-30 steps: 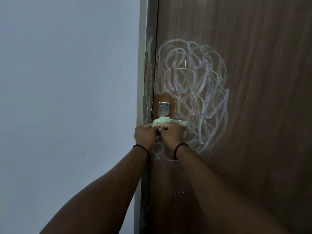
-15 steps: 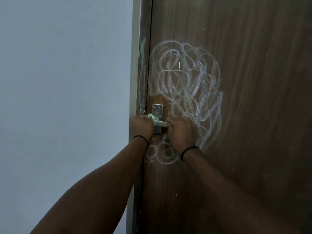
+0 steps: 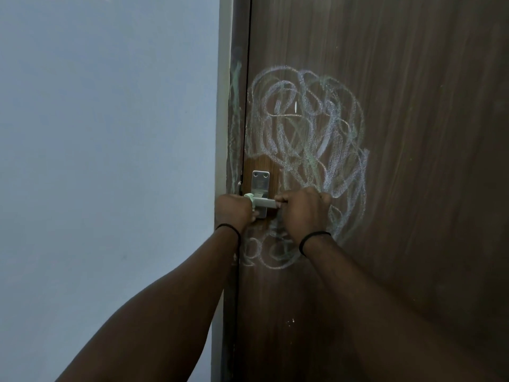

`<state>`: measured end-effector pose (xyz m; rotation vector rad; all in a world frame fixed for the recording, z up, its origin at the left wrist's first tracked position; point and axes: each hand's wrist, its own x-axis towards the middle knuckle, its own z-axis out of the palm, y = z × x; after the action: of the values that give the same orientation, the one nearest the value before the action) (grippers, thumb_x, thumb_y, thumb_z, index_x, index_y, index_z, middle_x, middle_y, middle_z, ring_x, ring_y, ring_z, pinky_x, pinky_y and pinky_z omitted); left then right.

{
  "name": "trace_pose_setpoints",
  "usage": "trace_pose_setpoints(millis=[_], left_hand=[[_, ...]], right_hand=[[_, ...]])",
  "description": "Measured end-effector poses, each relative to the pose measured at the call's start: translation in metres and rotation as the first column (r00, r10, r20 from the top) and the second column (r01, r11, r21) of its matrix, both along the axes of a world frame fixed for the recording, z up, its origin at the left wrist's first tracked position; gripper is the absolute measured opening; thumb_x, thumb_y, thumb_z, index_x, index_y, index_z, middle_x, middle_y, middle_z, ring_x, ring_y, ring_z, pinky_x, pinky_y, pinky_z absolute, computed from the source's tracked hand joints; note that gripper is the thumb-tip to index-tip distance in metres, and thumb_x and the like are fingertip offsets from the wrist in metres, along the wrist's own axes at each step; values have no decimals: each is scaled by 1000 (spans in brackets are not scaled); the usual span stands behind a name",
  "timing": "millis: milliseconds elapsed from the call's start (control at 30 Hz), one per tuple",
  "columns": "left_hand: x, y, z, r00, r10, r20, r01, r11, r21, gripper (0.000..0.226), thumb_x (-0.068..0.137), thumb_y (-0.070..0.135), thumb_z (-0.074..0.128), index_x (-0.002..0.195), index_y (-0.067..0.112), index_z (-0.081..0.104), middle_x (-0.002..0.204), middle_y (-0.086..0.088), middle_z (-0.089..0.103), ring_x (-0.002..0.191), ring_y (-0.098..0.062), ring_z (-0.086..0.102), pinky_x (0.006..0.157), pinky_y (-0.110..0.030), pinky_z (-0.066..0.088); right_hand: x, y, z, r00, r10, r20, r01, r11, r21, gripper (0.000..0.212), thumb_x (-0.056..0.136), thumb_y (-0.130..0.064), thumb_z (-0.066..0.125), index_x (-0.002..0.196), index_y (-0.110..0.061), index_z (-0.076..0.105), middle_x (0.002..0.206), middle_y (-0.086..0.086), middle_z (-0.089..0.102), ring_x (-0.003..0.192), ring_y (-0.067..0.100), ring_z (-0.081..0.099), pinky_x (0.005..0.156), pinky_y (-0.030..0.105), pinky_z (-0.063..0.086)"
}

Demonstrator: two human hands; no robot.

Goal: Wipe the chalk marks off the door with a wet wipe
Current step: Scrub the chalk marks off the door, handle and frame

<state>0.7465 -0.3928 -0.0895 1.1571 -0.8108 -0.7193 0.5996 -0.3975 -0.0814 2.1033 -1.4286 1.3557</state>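
Note:
A dark brown wooden door point(image 3: 413, 133) carries a big tangle of pale chalk scribbles point(image 3: 305, 133) above and around its metal handle point(image 3: 261, 201). More chalk loops run below the handle. My left hand point(image 3: 232, 210) is closed on a crumpled pale green wet wipe point(image 3: 249, 197), pressed against the handle's left end by the door edge. Only a small bit of the wipe shows. My right hand point(image 3: 303, 213) is closed around the lever's right end. A patch just above the handle plate looks free of chalk.
A pale blue-white wall point(image 3: 110, 161) fills the left half. The door frame strip point(image 3: 234, 119) between wall and door also bears faint greenish chalk streaks. Small white specks dot the lower door.
My right hand has moved off the wipe to the right and closed around the lever. My left hand keeps the wipe at the handle's left end, bunched smaller.

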Motion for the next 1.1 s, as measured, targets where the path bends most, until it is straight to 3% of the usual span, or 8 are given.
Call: trace_pose_setpoints(millis=[100,333,467,533,600,767,933,1100], left_hand=[[-7,3,-11,988,-33,-153,46,996,83,15,92,2,51,86,3,65,75,-16,73,67,-23,74,51,-26,56],[-44,29,-16,956,-216,-199,216,976,-20,23,90,-1,46,102,-4,65,68,-14,73,55,-19,70,48,-27,55],[-42,43,-7,944,-281,-170,286,958,3,17,93,7,52,91,2,68,62,-6,71,51,-16,68,50,-30,59],[-39,49,-3,933,-334,-132,344,937,56,19,96,17,53,93,5,68,63,-3,69,54,-15,67,54,-29,58],[-34,56,-1,926,-373,-66,378,921,92,24,96,24,51,92,7,68,72,-5,70,61,-18,67,58,-29,53],[-15,55,0,998,-29,58,29,1000,11,24,88,11,53,78,2,73,65,-7,70,49,-14,60,41,-18,45],[1,43,1,973,156,170,-148,987,-64,30,83,20,50,61,16,71,66,-6,71,72,-31,68,79,-45,58],[1,40,3,925,256,279,-234,966,-111,32,85,24,45,71,10,71,71,-12,70,74,-33,67,74,-50,57]], right_hand=[[-1,2,1,1000,16,-11,-16,1000,8,23,90,-19,62,93,-36,77,89,-12,74,96,15,55,84,35,18],[-12,25,-8,991,107,-79,-114,990,-89,27,89,-15,46,75,-26,67,70,-10,61,79,13,54,88,35,36],[-19,39,-22,926,335,-172,-350,935,-63,27,96,-16,49,111,-19,71,102,-1,74,92,15,65,88,30,50],[-21,40,-24,931,360,-66,-361,933,-6,21,94,-14,56,107,-17,72,101,1,74,93,18,67,83,32,52],[-19,40,-21,924,378,59,-379,925,12,12,91,-14,61,89,-16,72,81,-2,70,76,15,63,71,32,51],[-6,30,1,949,299,102,-295,954,-54,16,87,-7,63,94,-17,74,88,0,68,81,16,61,70,27,48],[18,10,6,952,304,-32,-303,953,26,12,89,-13,64,88,-16,75,90,2,71,85,19,64,74,33,51],[27,-4,4,931,362,-48,-359,931,70,17,90,-21,64,102,-22,77,101,2,76,93,21,68,83,37,55]])
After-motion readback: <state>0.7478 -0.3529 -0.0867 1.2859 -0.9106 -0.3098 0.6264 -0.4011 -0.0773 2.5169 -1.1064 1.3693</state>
